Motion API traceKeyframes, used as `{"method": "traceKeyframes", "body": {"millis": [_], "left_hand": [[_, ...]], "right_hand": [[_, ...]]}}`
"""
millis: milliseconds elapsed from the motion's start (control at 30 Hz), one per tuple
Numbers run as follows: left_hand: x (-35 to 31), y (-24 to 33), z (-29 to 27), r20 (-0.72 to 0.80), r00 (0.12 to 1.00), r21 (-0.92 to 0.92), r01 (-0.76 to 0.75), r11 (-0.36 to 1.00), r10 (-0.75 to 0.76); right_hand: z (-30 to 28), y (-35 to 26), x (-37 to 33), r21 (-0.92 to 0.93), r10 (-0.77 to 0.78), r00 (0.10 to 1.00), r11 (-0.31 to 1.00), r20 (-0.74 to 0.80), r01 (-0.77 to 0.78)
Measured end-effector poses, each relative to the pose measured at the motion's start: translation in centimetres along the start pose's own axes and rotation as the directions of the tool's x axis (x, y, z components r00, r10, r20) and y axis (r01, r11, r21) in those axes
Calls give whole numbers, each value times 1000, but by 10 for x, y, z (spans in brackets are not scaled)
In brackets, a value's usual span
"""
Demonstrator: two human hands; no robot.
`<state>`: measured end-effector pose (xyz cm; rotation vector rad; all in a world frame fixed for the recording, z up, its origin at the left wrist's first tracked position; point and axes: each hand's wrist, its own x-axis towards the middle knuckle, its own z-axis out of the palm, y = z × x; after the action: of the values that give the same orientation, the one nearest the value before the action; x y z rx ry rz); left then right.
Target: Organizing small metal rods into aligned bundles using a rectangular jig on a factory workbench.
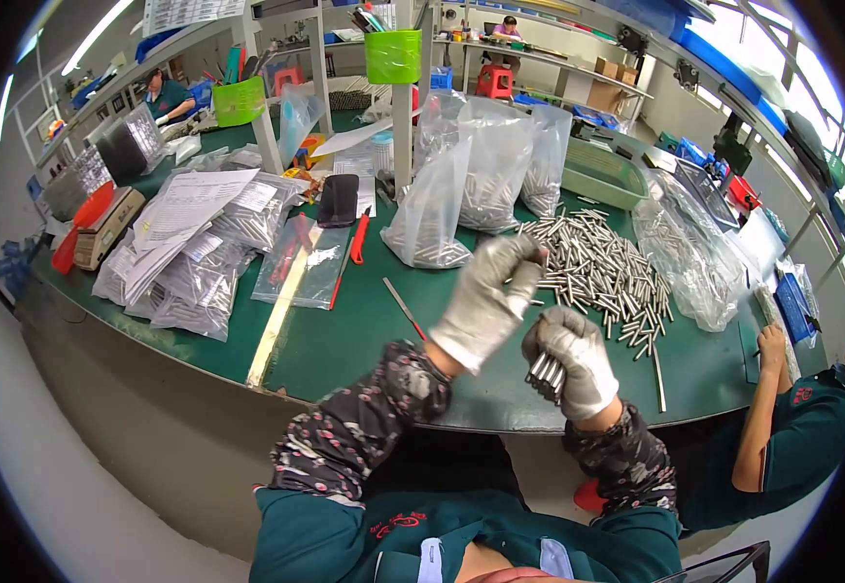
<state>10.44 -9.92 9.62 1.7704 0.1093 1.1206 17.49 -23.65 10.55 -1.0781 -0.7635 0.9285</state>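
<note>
My right hand, in a worn white glove, is closed round a bundle of short metal rods over the near part of the table. The rods' ends stick out below the fingers. Up and to the left, my gloved left hand is raised beside the loose pile of similar rods. Its fingers and thumb are bent together; whatever may be between the tips is too small to tell. Behind it stand clear plastic bags filled with rods.
Bagged rods under papers lie left, near a scale. A red-handled knife, thin metal strips and a green tray are on the green table. A co-worker's arm rests at the right edge.
</note>
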Motion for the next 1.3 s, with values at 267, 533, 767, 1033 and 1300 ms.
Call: {"method": "traceKeyframes", "body": {"millis": [267, 533, 767, 1033, 1300], "left_hand": [[87, -16, -145, 449, 861, 869, -483, 106, 240], [100, -26, -151, 776, 621, 616, -784, 82, 110], [110, -21, -171, 720, 685, 692, -720, 44, -115], [121, -38, -178, 667, 729, 728, -681, -72, -150], [133, -28, -174, 778, 615, 624, -781, 36, -128]], "right_hand": [[21, -31, 124, 52, -126, 992, 991, -16, 127], [89, -35, 234, 152, -76, 996, 986, 47, 68], [49, -6, 287, -745, -421, 801, 341, 425, 574], [87, -29, 259, -862, 348, 878, -270, 328, 429], [85, -22, 270, -719, 571, 788, -445, 230, 533]]}}
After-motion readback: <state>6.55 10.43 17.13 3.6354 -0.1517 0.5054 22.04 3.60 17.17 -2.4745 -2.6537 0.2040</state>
